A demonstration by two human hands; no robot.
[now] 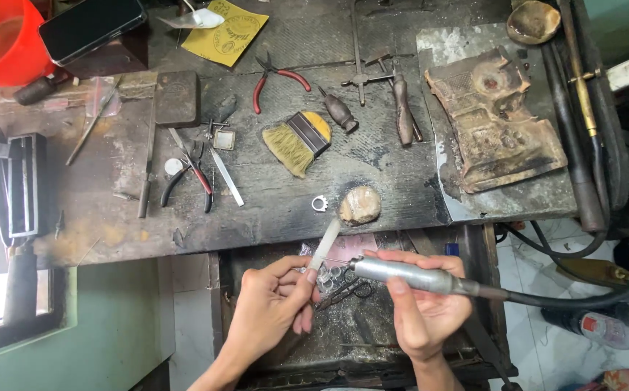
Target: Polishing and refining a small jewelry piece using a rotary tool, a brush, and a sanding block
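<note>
Two hands at work over open drawer below bench. Silver rotary handpiece gripped in right hand, fingers wrapped round barrel; judged rigid, smooth, moderately heavy, tugged by stiff cable, best held mid-barrel. Thin white stick pinched between left hand thumb and fingertips; judged light, slender, possibly brittle. Counted on bench: two pliers, one brush, one ring, one stone.

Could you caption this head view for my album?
Left hand pinches a pale stick; right hand holds a rotary handpiece.
</note>
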